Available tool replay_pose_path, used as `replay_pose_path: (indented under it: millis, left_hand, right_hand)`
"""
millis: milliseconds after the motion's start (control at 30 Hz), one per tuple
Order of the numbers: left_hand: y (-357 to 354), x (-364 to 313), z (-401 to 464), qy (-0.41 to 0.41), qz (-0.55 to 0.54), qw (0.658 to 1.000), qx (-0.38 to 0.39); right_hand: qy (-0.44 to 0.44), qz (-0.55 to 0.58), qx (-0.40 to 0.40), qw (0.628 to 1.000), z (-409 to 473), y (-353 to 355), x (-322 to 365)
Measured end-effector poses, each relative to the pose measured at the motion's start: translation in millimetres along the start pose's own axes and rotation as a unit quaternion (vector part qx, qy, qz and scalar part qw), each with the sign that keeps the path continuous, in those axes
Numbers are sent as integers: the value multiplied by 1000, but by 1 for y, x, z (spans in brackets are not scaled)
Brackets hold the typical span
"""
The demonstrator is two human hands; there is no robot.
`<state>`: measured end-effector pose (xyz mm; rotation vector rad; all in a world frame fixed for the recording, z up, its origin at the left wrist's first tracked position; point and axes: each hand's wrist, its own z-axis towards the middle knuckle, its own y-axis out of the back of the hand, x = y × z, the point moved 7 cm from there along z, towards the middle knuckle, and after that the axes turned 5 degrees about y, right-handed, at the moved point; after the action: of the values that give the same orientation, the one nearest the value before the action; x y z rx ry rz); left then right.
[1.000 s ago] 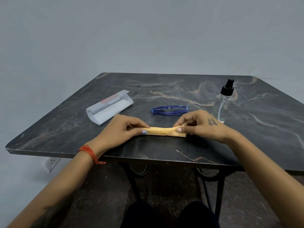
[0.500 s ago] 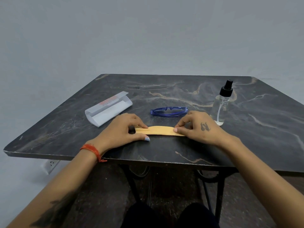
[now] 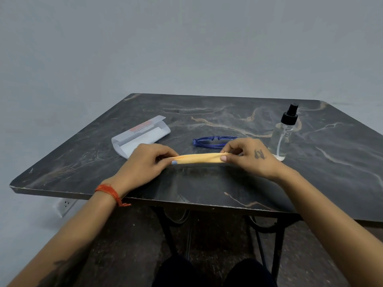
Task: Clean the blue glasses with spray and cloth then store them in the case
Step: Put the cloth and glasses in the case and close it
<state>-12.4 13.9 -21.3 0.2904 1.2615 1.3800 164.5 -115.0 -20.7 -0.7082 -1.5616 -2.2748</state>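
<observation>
A narrow folded orange cloth [image 3: 199, 158] is stretched between my two hands just above the table. My left hand [image 3: 143, 162] pinches its left end and my right hand [image 3: 251, 157] pinches its right end. The blue glasses [image 3: 211, 141] lie folded on the table right behind the cloth, their right end hidden by my right hand. A white case [image 3: 141, 135] lies open to the left, behind my left hand. A clear spray bottle [image 3: 285, 133] with a black nozzle stands upright to the right of my right hand.
The dark marble-patterned table [image 3: 207, 112] has its front edge close to my wrists. A grey wall stands behind it. A white socket [image 3: 65, 205] sits low on the wall at the left. Black metal table legs and my knees show below.
The cloth lay flat on the table half a second ago; both hands have now lifted it slightly and hold it taut by its ends.
</observation>
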Motion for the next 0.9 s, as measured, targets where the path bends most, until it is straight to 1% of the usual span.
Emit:
replay_pose_path:
  millis: [100, 200, 267, 367, 500, 667, 800, 900]
  left_hand:
    - [20, 4, -4, 7, 11, 998, -55]
    - [41, 11, -11, 14, 44, 990, -135]
    - [50, 18, -15, 28, 74, 981, -179]
    - [56, 33, -19, 48, 114, 969, -215]
    - [62, 49, -20, 86, 115, 959, -244]
    - [62, 55, -17, 78, 135, 959, -238]
    - [64, 61, -16, 104, 95, 959, -246]
    - [65, 67, -14, 117, 85, 961, -234]
  right_hand:
    - [15, 69, -16, 997, 14, 1, 12]
    - [25, 126, -26, 991, 37, -2, 26]
    - [29, 134, -41, 990, 54, -5, 34]
    - [31, 130, -54, 990, 78, -14, 44]
    - [3, 133, -62, 989, 108, -30, 47]
    - [-54, 175, -75, 980, 137, -54, 38]
    - [-86, 189, -86, 974, 150, -69, 34]
    - [-107, 186, -103, 971, 155, -76, 33]
